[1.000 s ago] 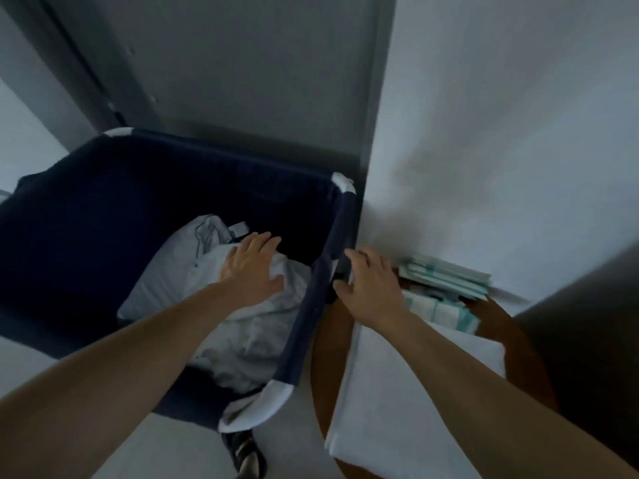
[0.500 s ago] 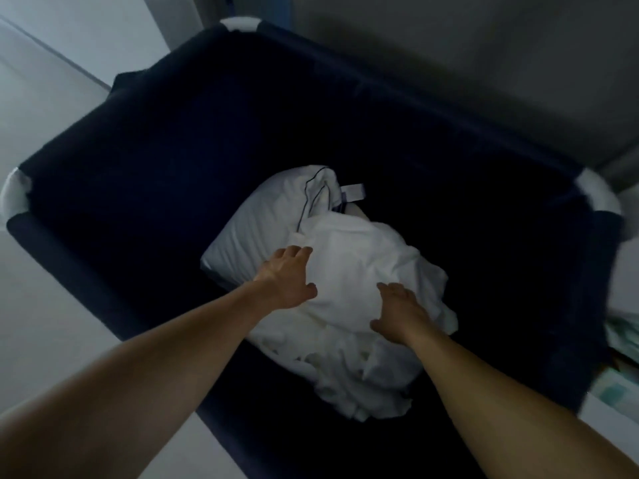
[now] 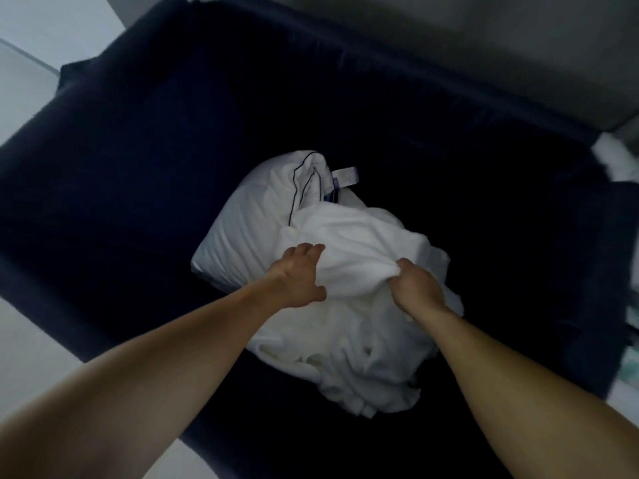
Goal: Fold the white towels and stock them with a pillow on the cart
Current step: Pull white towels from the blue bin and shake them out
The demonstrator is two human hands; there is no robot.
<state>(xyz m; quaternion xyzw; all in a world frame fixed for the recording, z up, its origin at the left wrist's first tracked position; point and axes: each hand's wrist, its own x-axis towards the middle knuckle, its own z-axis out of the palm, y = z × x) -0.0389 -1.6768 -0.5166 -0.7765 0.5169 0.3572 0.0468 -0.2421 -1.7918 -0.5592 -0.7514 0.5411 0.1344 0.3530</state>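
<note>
Two bare forearms enter from 7 and 5 o'clock and reach down into a dark navy fabric cart (image 3: pixel 145 140). Nearest lies a crumpled heap of white towels (image 3: pixel 349 347) on the cart's floor, spreading from centre toward 5 o'clock, its long axis running roughly 11 to 5 o'clock. The right hand (image 3: pixel 416 288) is clenched on a bunched fold at the heap's upper part, cloth gathered between thumb and fingers. The left hand (image 3: pixel 299 276) lies at the heap's 9 o'clock edge with fingers extended and close together, thumb spread, resting on the cloth where towels meet pillow; it grasps nothing visible.

Beyond the towels, touching and partly under them, a white pillow (image 3: pixel 249 229) with dark piping sits at centre, its long axis running about 7 to 1 o'clock, the piped end pointing to 1 o'clock. A small sewn label (image 3: pixel 344 176) projects from that end; its print is too blurred to read.

Farther off, pale floor (image 3: pixel 31 57) shows at 10 o'clock and a grey wall (image 3: pixel 484 39) at 1 o'clock. White and greenish items at the 3 o'clock edge are indistinct.
</note>
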